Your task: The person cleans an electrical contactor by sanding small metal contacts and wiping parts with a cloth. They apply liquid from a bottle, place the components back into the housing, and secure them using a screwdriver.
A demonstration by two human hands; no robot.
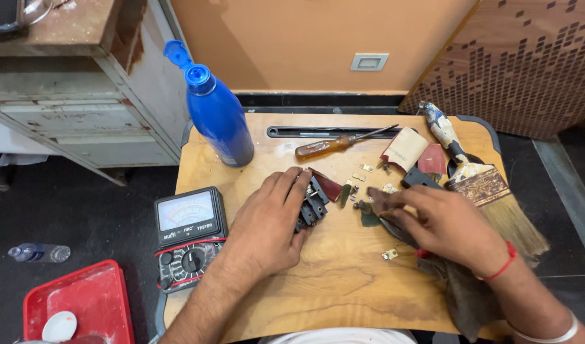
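We see the black switch block (313,205) sitting near the middle of the wooden tabletop (343,280), and it lies right under the fingertips of the left hand (267,226). That hand drapes over the block's left side, fingers curled down and closed onto it, the palm resting on the wood behind. The block's right face, with its dark slots, shows clear of the fingers.

Over to the right hand (448,226): it lies flat and low, fingers stretched out together toward the left, the tips touching down among the small brass parts (359,177) scattered just right of the block (we cannot tell whether it pinches any 1 of them). Block and right fingertips are near but apart.

Beside the left wrist sits an analog multimeter (189,237). Behind the hands lie a screwdriver (334,145) with an amber handle and a blue bottle (217,111), cap flipped open. A worn paintbrush (483,181) lies at the right edge, just beyond the right hand.
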